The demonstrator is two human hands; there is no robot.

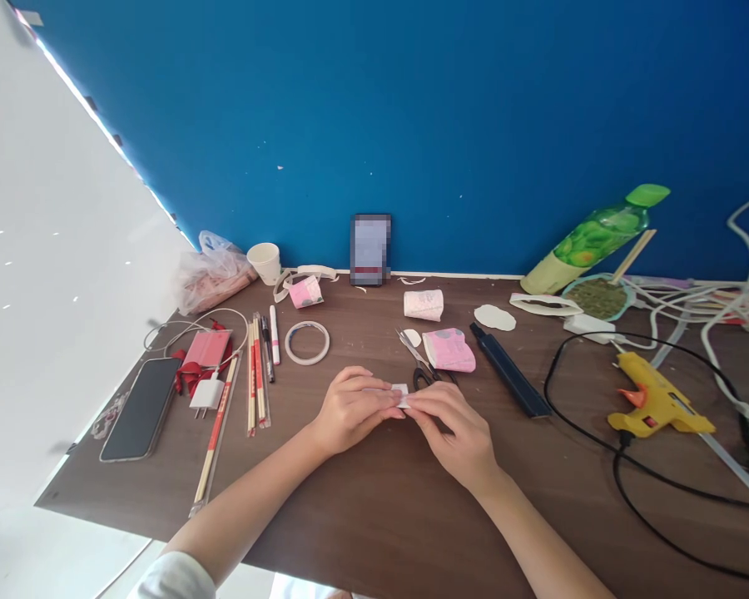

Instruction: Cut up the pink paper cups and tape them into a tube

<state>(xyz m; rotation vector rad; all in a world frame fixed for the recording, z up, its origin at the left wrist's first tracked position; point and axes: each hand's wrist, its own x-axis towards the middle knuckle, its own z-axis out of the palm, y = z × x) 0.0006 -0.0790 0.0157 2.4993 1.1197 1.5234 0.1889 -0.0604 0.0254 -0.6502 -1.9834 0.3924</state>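
At the brown table (349, 516) we hold our left hand (355, 409) and right hand (455, 428) together, near the scissors (420, 362), with the fingers of both pinching a small white scrap (400, 389) that sits between the two sets of fingertips, partly covered by them.

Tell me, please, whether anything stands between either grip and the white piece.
Nothing visible does: the left grip and right grip both touch the white piece. The scissors lie just beyond it, not between.
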